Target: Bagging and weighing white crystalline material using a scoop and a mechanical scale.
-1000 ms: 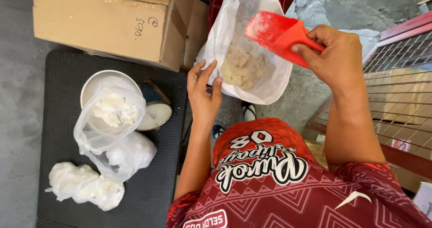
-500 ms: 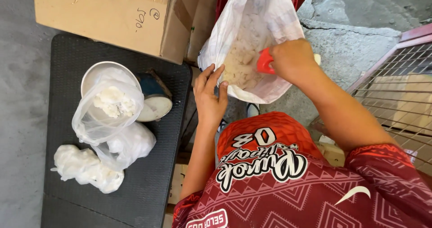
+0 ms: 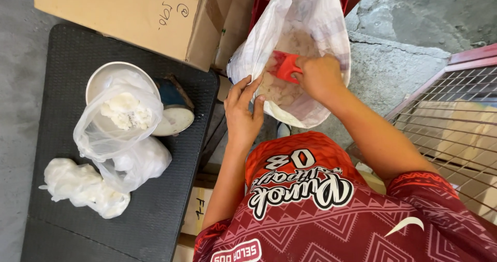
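A large white plastic sack (image 3: 316, 19) stands open in front of me, with pale flour-like powder (image 3: 292, 50) inside. My right hand (image 3: 318, 76) is inside the sack's mouth, closed on the handle of a red plastic scoop (image 3: 283, 65) pushed into the powder. My left hand (image 3: 242, 109) grips the sack's near rim and holds it open. To the left, on a black table (image 3: 67, 50), a thin clear bag (image 3: 121, 120) with a little white powder sits in a white bowl (image 3: 101, 76).
Tied bags of white powder (image 3: 83, 187) lie on the table's near left. A round tin (image 3: 173, 112) stands beside the bowl. A cardboard box (image 3: 134, 16) sits at the table's far edge. A wire cage (image 3: 455, 117) is to the right, on concrete floor (image 3: 414, 13).
My right hand has brought the red scoop down from above the sack into its mouth and into the powder. My left hand has stayed on the sack's rim.
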